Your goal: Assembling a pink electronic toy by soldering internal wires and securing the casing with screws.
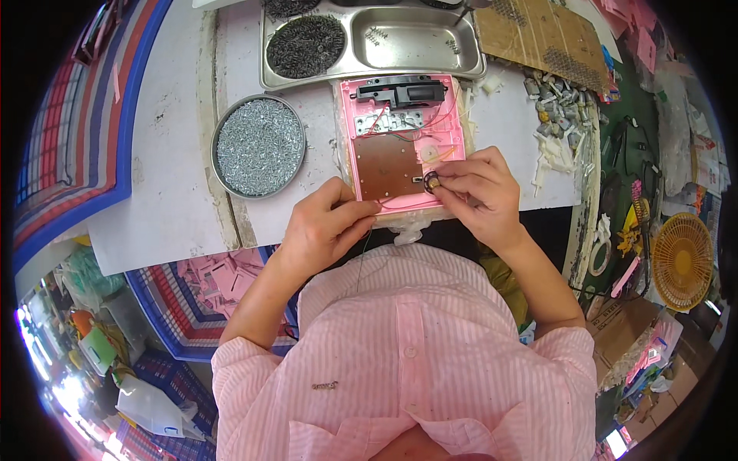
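Note:
A pink plastic housing (pixel 461 136) lies in front of me with its inside facing up. It carries a brown circuit board (pixel 387 165), a black plastic mechanism (pixel 401 92), a silvery metal plate (pixel 388 123) and thin red and yellow wires. My left hand (pixel 327 223) pinches a thin wire (pixel 364 250) at the housing's lower left corner; it hangs down towards my shirt. My right hand (pixel 480 196) is closed on a small round part (pixel 432 182), dark-rimmed with a brassy middle, beside the board's lower right corner.
Left of the housing stands a round dish (pixel 216 157) of small screws. Behind it is a metal tray (pixel 415 67) with dark springs. Cardboard (pixel 542 38) and a pile of small metal and white parts (pixel 557 127) lie right. A blue-edged basket (pixel 165 323) holds pink pieces below the table's edge.

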A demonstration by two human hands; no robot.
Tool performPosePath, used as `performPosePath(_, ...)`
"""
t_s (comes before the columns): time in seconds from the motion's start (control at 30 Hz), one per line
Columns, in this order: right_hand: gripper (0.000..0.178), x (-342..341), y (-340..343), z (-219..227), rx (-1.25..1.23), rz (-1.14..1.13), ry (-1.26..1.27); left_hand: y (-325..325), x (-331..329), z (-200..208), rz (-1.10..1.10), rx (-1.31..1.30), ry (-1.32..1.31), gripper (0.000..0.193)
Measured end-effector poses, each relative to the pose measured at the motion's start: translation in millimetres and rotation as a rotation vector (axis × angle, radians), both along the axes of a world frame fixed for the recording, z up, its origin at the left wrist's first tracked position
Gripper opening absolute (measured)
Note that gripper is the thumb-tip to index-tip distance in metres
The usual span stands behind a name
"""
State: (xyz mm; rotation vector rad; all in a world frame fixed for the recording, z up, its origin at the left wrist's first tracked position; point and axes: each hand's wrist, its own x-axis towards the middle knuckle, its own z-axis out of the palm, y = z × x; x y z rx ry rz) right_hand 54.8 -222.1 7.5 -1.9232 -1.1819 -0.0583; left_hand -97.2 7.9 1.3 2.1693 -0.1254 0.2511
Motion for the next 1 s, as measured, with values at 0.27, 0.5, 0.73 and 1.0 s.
performPosePath(0.27, 0.022, -1, 4, 9, -0.059, -0.03, -0.011, 1, 1, 0, -0.007, -0.008, 0.021, 0.034)
performPosePath(0.5, 0.023, 0, 1, -10, 0.075, -0.037, 0.075, 2, 0, 0, -0.014, -0.01, 0.034, 0.034)
performPosePath(0.73, 0.025, -1, -1, -7, 0.014, -0.044, -0.02, 4, 2, 2, -0.027, -0.008, 0.053, 0.033)
performPosePath(1.0, 0.024, 23, -48, 46, -0.204, -0.331, 0.109, 2, 0, 14, -0.035, 0.144, 0.071, 0.031)
